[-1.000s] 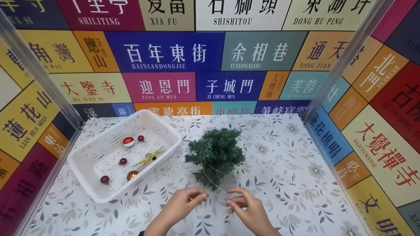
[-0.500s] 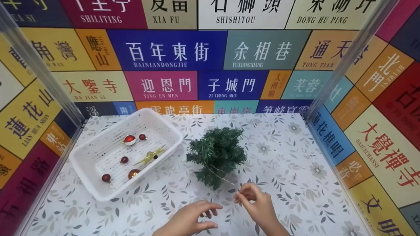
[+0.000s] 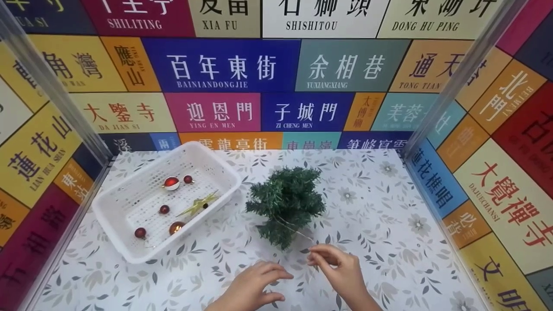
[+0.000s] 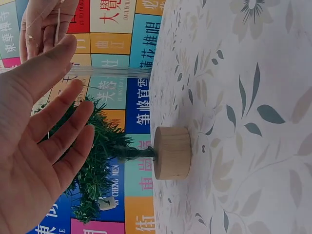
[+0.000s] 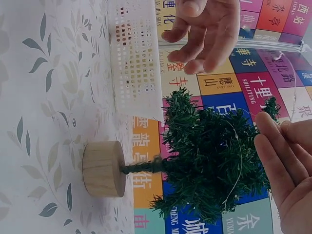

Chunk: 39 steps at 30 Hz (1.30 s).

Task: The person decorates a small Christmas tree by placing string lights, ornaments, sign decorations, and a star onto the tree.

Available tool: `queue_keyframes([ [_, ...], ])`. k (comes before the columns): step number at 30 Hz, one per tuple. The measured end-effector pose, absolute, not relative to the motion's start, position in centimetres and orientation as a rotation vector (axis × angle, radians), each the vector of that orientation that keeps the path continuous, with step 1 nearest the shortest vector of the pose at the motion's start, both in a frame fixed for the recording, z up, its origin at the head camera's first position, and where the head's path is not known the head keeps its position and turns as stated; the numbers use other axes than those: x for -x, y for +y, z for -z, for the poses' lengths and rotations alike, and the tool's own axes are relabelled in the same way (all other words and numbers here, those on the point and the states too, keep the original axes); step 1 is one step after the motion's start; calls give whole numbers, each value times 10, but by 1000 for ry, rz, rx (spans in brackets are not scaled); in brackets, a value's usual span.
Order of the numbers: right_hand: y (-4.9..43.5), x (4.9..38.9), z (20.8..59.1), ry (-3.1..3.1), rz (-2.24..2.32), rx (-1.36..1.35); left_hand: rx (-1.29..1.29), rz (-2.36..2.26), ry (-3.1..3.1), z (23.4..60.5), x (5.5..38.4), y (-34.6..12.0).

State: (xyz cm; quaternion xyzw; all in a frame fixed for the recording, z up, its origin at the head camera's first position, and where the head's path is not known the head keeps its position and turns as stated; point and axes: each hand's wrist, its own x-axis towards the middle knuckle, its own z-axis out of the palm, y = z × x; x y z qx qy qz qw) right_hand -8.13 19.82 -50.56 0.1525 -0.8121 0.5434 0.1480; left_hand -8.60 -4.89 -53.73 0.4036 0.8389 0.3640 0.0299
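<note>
A small green artificial Christmas tree (image 3: 287, 201) stands upright in the middle of the table, on a round wooden base (image 4: 173, 153). A thin, light wire with tiny beads (image 5: 239, 170) curves across its branches and runs to my right hand (image 3: 343, 268). That hand pinches the wire between thumb and fingertips, in front of the tree and to its right. My left hand (image 3: 255, 283) hovers in front of the tree with fingers spread and loosely bent, holding nothing. In the left wrist view a small whitish piece (image 4: 107, 203) shows among the branches.
On the left sits a white perforated basket (image 3: 108, 224) holding several red ornament balls (image 3: 171, 183), a shiny copper-coloured ball (image 3: 176, 228) and a gold star (image 3: 198, 204). Sign-printed walls (image 3: 224, 65) enclose the flower-patterned table (image 3: 380, 263) at the back and sides.
My left hand has moved down, away from the tree, and its fingers have opened. My right hand has shifted slightly right, drawing the wire across the tree's lower front.
</note>
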Motion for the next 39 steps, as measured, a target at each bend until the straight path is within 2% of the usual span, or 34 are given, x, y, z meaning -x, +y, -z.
queue_keyframes([
  [11, 201, 84, 505, -2385, -1542, -319, -1353, -1246, 2582, 537, 84, -51],
  [20, 211, 90, 500, -2509, -1697, -9, -1044, -1192, 2552, 525, 87, -71],
  [33, 227, 96, 511, -2450, -1387, -135, -737, -1169, 2540, 510, 91, -101],
  [39, 226, 100, 519, -2226, -1407, -248, -705, -1158, 2694, 505, 92, -106],
])
